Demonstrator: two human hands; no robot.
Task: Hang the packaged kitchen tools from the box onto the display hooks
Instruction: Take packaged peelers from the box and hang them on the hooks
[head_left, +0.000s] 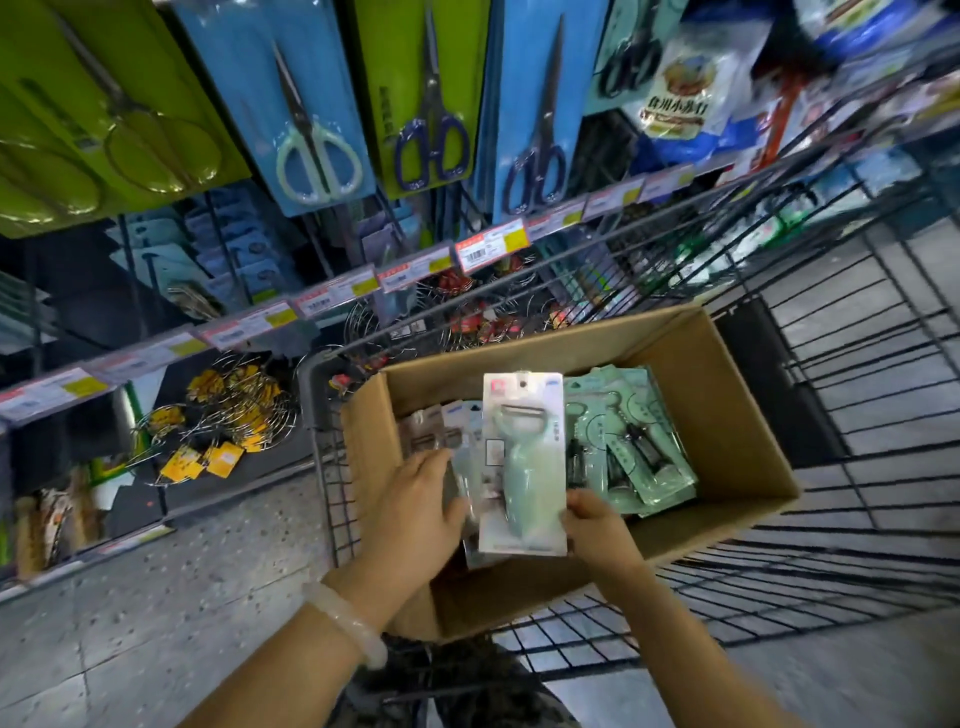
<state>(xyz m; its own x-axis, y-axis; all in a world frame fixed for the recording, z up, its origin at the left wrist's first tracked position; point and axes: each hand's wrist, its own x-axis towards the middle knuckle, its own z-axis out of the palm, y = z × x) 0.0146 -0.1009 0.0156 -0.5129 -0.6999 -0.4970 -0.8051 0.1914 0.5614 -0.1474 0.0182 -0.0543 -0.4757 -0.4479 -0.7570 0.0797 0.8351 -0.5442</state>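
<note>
Above the open cardboard box (737, 415) in the wire cart (857, 395), both hands share a small stack of carded peelers (523, 462). The left hand (415, 506) cups the stack's left side, fingers curled behind it, while the right hand (592, 525) pinches its lower right corner, probably squaring the hang holes before lifting. More mint-green packs (631, 441) lie in the box's right half.
</note>
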